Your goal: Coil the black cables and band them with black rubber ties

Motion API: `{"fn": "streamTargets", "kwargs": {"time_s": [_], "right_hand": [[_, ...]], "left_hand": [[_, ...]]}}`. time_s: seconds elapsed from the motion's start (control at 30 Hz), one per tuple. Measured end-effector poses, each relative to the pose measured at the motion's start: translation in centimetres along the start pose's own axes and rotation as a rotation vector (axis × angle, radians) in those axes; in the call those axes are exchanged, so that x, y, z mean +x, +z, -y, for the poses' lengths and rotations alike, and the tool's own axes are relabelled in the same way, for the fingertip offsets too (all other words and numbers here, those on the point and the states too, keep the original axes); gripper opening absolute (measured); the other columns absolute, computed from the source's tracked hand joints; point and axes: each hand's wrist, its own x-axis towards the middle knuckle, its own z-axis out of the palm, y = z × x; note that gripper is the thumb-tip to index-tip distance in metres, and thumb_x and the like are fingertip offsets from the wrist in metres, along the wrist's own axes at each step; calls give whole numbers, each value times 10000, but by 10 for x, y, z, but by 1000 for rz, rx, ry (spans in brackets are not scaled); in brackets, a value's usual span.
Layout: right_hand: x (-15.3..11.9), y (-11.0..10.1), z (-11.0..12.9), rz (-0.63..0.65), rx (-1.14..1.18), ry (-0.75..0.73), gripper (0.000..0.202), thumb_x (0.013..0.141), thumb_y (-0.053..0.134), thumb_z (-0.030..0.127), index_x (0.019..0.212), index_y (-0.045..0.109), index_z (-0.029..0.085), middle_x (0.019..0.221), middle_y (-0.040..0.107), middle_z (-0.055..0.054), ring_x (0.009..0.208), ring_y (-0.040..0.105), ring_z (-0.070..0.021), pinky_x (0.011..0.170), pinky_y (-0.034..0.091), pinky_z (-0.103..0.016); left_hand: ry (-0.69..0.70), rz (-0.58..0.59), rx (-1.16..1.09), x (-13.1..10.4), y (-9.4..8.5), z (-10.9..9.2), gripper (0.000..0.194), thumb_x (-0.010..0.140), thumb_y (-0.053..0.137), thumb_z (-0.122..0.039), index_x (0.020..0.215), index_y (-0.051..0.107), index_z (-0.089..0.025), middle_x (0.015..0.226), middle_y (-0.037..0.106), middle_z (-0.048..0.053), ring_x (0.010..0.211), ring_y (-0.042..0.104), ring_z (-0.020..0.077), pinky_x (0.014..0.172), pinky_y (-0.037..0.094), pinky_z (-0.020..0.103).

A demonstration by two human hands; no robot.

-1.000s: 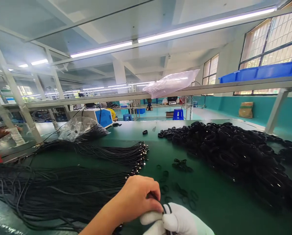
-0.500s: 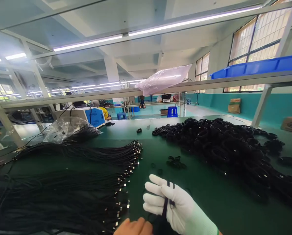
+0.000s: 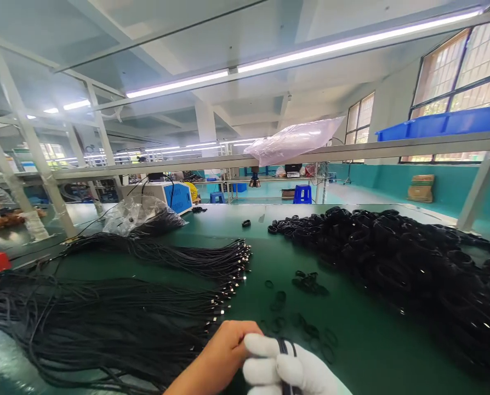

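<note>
At the bottom centre my bare left hand (image 3: 231,343) is closed, its fingertips against the gloved fingers of the other hand. Whatever it pinches is hidden behind the hands. My right hand (image 3: 284,367), in a white glove, is curled with the thumb folded over a black cable (image 3: 289,388), most of which is out of sight. Thin black bands (image 3: 286,346) loop around the glove's forefinger. Small black rings (image 3: 308,282) lie scattered just beyond the hands. To the left, long black cables (image 3: 117,307) are spread with their metal plug ends (image 3: 228,293) facing the middle.
A large heap of coiled black cables (image 3: 385,258) covers the right of the green table (image 3: 265,258). A clear plastic bag (image 3: 138,214) and a blue-and-white machine (image 3: 175,195) stand at the back left. Overhead, a shelf (image 3: 212,163) carries a pink plastic bag (image 3: 296,140) and a blue tray (image 3: 446,123).
The view has swung left. My left hand has risen to meet the right hand's fingers. The gloved fingers, spread before, are now curled in.
</note>
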Motion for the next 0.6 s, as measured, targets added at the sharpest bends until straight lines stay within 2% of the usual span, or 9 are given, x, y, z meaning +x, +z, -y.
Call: {"fn": "streamTargets", "kwargs": {"time_s": [0.07,0.13,0.17,0.27,0.33,0.37,0.43,0.53,0.6], "right_hand": [[3,3,6,-106,121,-135,309,652,793,305,868,625,161,617,343,79,515,304,-49,558,287,-222],[4,2,11,-285,99,-236,294,659,785,291,878,635,165,642,463,48,552,392,-82,626,362,-279],[4,1,12,-382,56,-265,314,662,782,291,915,642,168,690,533,19,598,451,-109,679,388,-317],[2,-6,7,-562,-66,-278,368,678,770,307,992,645,162,829,642,-54,708,555,-170,775,411,-386],[0,-10,0,-534,-154,-197,383,709,747,321,1041,635,163,881,661,-68,754,582,-181,783,416,-375],[-2,-12,-4,-489,-198,-144,377,725,735,324,1049,636,158,893,665,-73,762,585,-182,773,417,-361],[-6,-15,-10,-345,-271,-1,346,746,719,320,1022,651,122,891,664,-90,757,579,-180,752,412,-341],[-10,-16,-18,-170,-288,175,357,749,712,330,983,666,64,835,648,-113,741,566,-184,756,394,-346],[-8,-14,-23,-109,-249,212,409,727,724,331,1013,658,45,808,624,-111,751,564,-184,765,382,-337]], "left_hand": [[-53,-88,107,-8,16,8,319,903,362,-188,781,655,-156,782,685,30,716,607,189,642,445,270],[-64,-151,245,-18,33,14,293,878,367,-146,820,653,-173,812,685,63,725,615,221,673,431,329],[-20,-190,336,-23,42,15,281,861,379,-119,826,649,-188,795,686,59,704,621,219,664,426,329],[300,-397,591,-32,59,8,251,842,432,-111,691,604,-214,598,644,-4,507,586,161,504,362,286],[477,-479,605,-34,52,-3,256,850,505,-212,600,558,-210,518,610,-27,424,541,140,436,296,298],[507,-457,558,-34,43,-9,263,834,561,-284,584,553,-205,521,614,-33,425,537,133,432,285,293],[426,-238,435,-34,15,-19,236,741,695,-400,643,596,-209,626,663,-44,523,578,136,499,329,261],[169,2,38,-32,-23,-22,131,670,778,-295,700,669,-228,675,658,-65,625,577,118,564,356,207],[5,124,-259,-29,-30,-17,95,648,768,-214,686,681,-204,645,631,-65,624,558,111,556,371,181]]}}
